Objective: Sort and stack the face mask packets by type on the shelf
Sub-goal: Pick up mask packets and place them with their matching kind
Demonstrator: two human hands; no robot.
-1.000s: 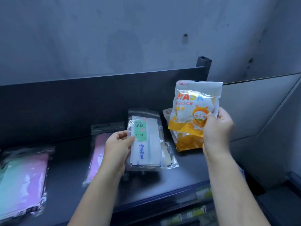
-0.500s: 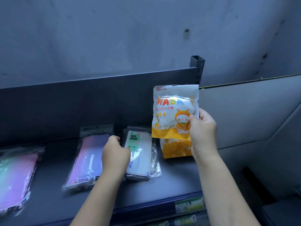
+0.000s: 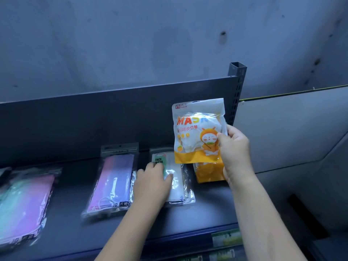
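On the dark shelf [image 3: 188, 227] against a grey wall [image 3: 131, 44], your left hand [image 3: 152, 182] lies flat, grip apart, on the white mask packet [image 3: 178, 182]; your right hand [image 3: 234, 147] is clamped on the orange packet [image 3: 195, 132], upright above another orange packet [image 3: 208, 172]. Pink-purple packets [image 3: 111, 183] lie left.

**Packets along the shelf**

On the shelf [image 3: 207, 219], four stacks lie side by side: far-left packets [image 3: 22, 206], then another stack [image 3: 113, 183], the face-mask stack [image 3: 178, 185], and rightmost packets [image 3: 209, 172] beneath a raised packet [image 3: 197, 132].
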